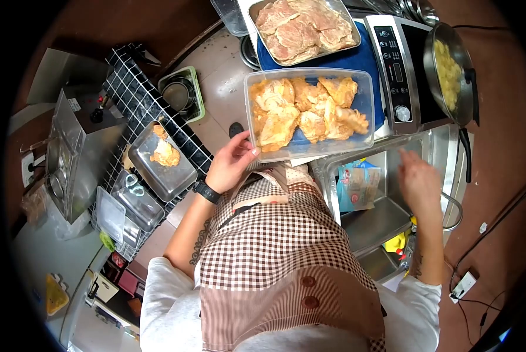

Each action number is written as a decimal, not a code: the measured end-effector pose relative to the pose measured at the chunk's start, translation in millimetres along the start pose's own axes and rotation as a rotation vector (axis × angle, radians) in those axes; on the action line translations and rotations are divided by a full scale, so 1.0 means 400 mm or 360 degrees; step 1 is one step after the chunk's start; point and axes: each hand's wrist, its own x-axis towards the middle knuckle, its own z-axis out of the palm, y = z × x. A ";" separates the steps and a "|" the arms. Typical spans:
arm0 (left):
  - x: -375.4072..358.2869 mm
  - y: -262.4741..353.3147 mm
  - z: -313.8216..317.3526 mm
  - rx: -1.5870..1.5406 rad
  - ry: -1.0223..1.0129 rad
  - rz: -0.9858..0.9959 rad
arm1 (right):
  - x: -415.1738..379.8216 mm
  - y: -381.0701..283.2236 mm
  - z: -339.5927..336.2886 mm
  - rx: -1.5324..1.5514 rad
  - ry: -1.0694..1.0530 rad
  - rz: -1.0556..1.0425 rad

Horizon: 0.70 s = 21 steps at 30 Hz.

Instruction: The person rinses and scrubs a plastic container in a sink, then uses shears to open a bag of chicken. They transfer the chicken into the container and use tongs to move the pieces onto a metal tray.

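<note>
My left hand is at the lower left corner of a clear plastic container, thumb and fingers on its rim. Several pieces of orange marinated meat lie inside it. Behind the container is a metal tray of paler meat slices, on a blue cloth. My right hand hangs over the sink, blurred by motion, its fingers hard to make out. Near it, a blue and white packet lies in the sink.
At the right, a pan of yellow pieces stands on an induction cooker. On the left, a wire rack holds a metal tray with a little meat and clear containers. A green-rimmed basin is behind the rack.
</note>
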 end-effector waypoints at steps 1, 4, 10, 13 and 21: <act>-0.001 -0.002 0.001 -0.0008 0.0004 0.0006 | -0.009 -0.025 -0.005 -0.0025 -0.0111 0.0040; -0.004 0.002 0.001 -0.0005 0.0022 0.0020 | -0.015 -0.031 -0.050 0.0007 -0.0235 0.0096; -0.004 -0.011 0.007 -0.0012 0.0037 0.0007 | 0.065 -0.044 -0.010 0.0169 0.0065 -0.0161; -0.004 -0.008 0.003 0.0009 0.0031 0.0019 | 0.135 -0.126 0.044 0.0233 -0.0074 -0.0289; -0.004 -0.014 0.010 -0.0068 0.0031 -0.0004 | 0.172 -0.130 0.063 0.0127 -0.0139 -0.0259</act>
